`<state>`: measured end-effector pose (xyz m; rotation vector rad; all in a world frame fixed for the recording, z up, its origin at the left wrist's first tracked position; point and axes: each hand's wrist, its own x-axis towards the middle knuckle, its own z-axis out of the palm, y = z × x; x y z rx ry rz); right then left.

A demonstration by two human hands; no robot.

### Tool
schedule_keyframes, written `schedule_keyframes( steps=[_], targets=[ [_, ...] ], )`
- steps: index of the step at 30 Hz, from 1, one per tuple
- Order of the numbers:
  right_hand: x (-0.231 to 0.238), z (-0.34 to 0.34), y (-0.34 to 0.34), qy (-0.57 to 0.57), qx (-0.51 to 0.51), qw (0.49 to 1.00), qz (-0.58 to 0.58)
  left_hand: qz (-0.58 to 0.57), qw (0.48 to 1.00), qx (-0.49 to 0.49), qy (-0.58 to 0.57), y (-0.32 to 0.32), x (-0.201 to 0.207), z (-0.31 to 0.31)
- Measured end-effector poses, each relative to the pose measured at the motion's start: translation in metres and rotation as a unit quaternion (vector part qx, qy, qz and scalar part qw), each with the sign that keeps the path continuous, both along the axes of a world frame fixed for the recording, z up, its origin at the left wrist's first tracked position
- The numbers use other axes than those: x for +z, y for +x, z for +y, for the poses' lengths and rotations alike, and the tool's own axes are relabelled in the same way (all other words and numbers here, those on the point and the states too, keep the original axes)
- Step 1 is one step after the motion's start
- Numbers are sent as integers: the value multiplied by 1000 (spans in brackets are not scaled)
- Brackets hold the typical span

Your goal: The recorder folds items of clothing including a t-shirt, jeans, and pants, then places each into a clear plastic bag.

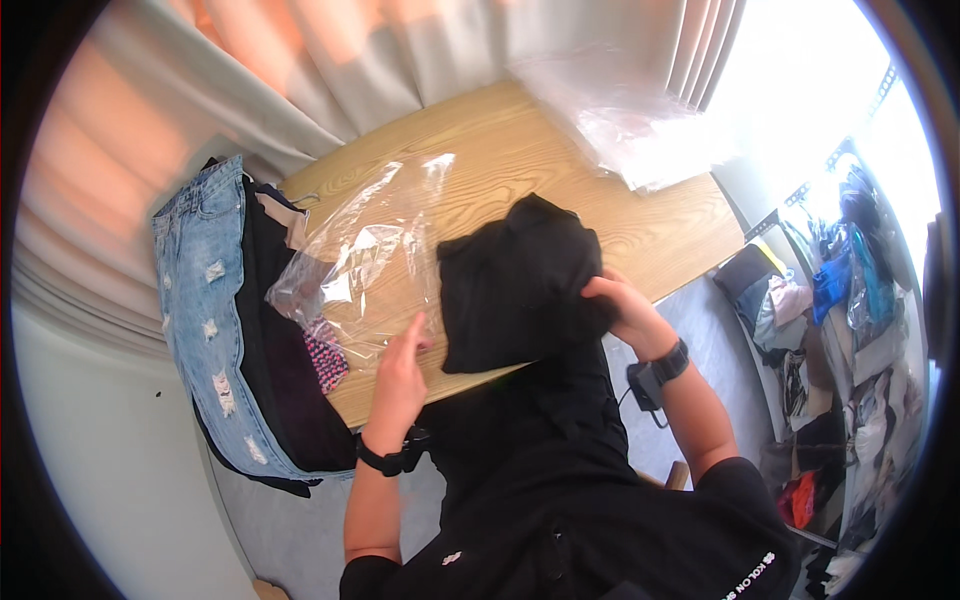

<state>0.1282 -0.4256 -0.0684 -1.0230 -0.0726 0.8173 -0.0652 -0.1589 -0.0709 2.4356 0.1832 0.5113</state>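
Observation:
A folded black garment (522,285) lies on the wooden table in front of me, close to its near edge. My right hand (632,312) grips its right side, the thumb on top and the other fingers hidden beneath or behind the cloth. To the left of the garment a clear plastic bag (365,265) lies spread out and crinkled. My left hand (403,368) is by the bag's lower right corner, fingers stretched out and thumb apart, holding nothing I can see. Whether its fingertips touch the film I cannot tell.
Ripped blue jeans (205,300) and dark clothes (285,350) hang over the table's (480,130) left end, with a pink-dotted cloth (326,357) beside them. More clear bags (640,130) are piled at the far right. Shelves (850,330) of bagged clothes stand right; a curtain (350,60) hangs behind.

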Motion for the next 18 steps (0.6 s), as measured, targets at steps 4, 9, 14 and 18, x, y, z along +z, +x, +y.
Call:
schedule_keyframes(
  steps=[4,9,14,18],
  targets=[
    [-9,-50,-16,184,-41,969,158,-8,997,63,47,5,8,25],
    [-10,-76,-39,275,-137,942,138,-57,972,-16,227,30,40,71],
    [-29,-101,-48,182,-197,942,-201,-66,953,53,292,59,88,98],
    [-33,-106,-50,191,-238,929,-209,101,987,-116,54,67,95,-4]
  ],
)
